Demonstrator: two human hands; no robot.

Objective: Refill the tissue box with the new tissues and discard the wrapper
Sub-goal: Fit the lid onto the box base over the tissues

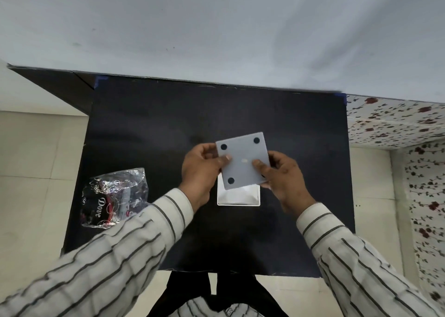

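Hands, ours: left hand (201,172) and right hand (283,175) pinch flat matte grey base panel (243,163) above open white tissue box (238,197); crinkled clear wrapper (114,197) lies well left.

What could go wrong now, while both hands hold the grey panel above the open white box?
The grey panel sits turned askew over the white box, so it may jam rather than seat. The left hand and right hand pinch only its edges, so it might slip. The wrapper lies near the table edge, where the left sleeve could sweep it off.

tissue box (238,197) mostly hidden by panel (243,163)
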